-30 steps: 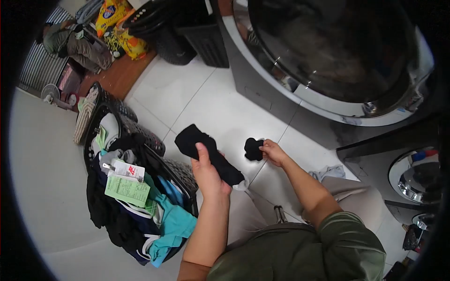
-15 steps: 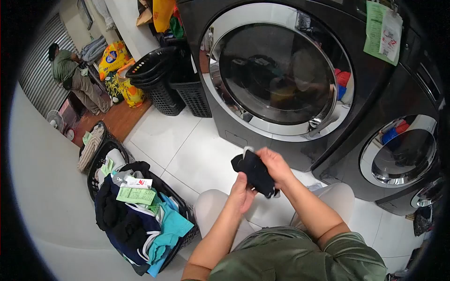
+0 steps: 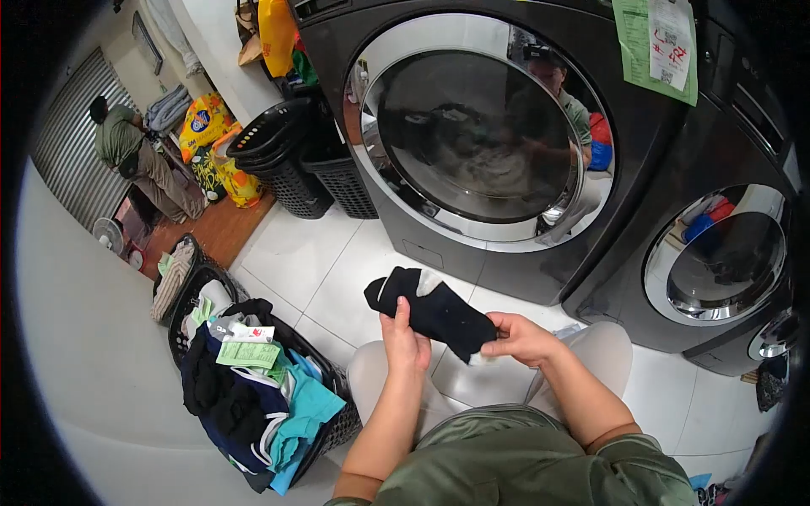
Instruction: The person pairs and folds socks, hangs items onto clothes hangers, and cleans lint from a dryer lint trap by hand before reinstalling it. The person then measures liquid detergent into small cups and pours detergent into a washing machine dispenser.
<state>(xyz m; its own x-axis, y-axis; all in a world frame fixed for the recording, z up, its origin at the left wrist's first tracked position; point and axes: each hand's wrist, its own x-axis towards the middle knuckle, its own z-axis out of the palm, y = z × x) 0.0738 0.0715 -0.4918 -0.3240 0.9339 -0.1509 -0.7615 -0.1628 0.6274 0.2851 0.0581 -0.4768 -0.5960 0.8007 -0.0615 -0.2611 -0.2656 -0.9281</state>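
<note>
A black sock (image 3: 434, 308) with pale heel and toe patches stretches between my two hands, above my lap. My left hand (image 3: 405, 337) grips it near its left end, thumb on top. At the lower right end, my right hand (image 3: 521, 339) pinches the sock by its edge near a whitish patch. Whether it is one sock or a pair laid together, I cannot tell. Left of my knees stands a dark laundry basket (image 3: 342, 422) heaped with clothes (image 3: 245, 388), black, navy and turquoise, with a green paper slip (image 3: 247, 353) on top.
A large black front-loading washer (image 3: 481, 135) stands ahead, a second machine (image 3: 717, 261) to its right. Stacked black baskets (image 3: 283, 160) and yellow bags (image 3: 211, 143) are at the back left. A co-worker (image 3: 139, 152) bends over farther off. More filled baskets (image 3: 177, 278) line the left wall.
The sock was bunched and upright between my hands; now it lies stretched out sideways. My left hand has moved left and up, my right hand lower. The view has shifted slightly.
</note>
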